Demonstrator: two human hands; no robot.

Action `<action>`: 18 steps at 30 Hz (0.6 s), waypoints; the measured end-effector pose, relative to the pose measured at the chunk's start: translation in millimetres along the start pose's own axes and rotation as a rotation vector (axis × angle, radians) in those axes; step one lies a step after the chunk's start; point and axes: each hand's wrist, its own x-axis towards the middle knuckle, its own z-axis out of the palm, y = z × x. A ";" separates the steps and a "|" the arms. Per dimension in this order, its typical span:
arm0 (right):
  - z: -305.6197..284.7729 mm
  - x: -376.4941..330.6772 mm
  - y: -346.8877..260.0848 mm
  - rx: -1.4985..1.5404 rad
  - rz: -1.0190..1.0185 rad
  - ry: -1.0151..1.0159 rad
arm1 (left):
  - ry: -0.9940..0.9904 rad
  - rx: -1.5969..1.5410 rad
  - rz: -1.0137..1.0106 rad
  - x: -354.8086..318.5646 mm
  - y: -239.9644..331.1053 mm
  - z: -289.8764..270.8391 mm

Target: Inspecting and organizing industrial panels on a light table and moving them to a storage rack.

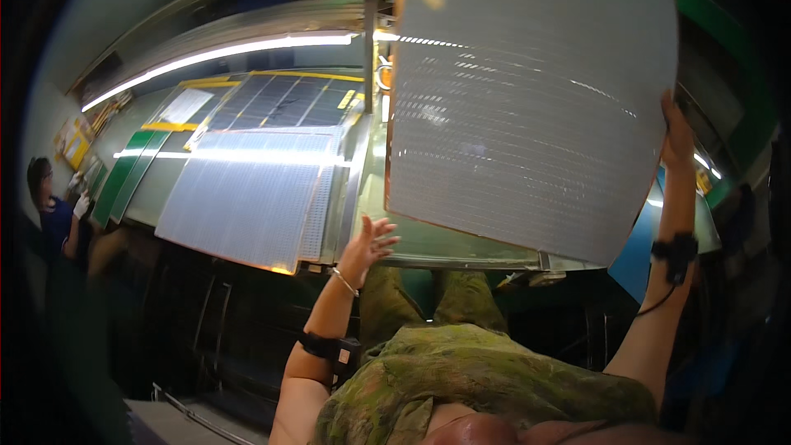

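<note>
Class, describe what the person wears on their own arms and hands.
Both the left hand and right hand are ungloved. The left wrist has a thin, pale bracelet; farther up sits a black strap with a small pale label. The right forearm carries a boxy black device with a thin dark cable. No sleeves cover either forearm.

The person's right hand (677,136), at the right of the frame, grips the edge of a large grey perforated sheet (527,107), raised across the upper right. The left hand (369,249), fingers spread, is near the sheet's lower left corner, at lower centre. Pale sheets (243,198) lie left of centre, below a dark panel (284,100). Green boards (130,177) are farther left, beside a co-worker (58,218) at the left rim. A blue sheet (633,257) shows at lower right.
</note>
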 end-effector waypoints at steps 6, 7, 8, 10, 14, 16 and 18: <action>-18.8 -62.1 118.1 0.401 0.024 0.057 | -0.239 -0.286 0.281 -27.1 8.3 47.5; -20.2 -68.4 131.5 0.410 0.051 0.074 | -0.232 -0.283 0.282 -29.7 10.9 49.4; -21.3 -71.3 141.8 0.418 0.078 0.096 | -0.246 -0.297 0.299 -30.3 13.8 52.0; -21.0 -72.7 156.3 0.455 0.093 0.085 | -0.263 -0.310 0.312 -30.9 17.0 55.3; -23.3 -75.8 197.7 0.513 0.071 0.135 | -0.219 -0.305 0.317 -33.1 17.1 56.5; -18.4 -81.6 206.8 0.516 0.092 0.153 | -0.148 -0.287 0.339 -33.4 18.2 57.5; -10.4 -89.0 210.2 0.537 0.102 0.123 | -0.157 -0.293 0.325 -27.8 17.2 54.8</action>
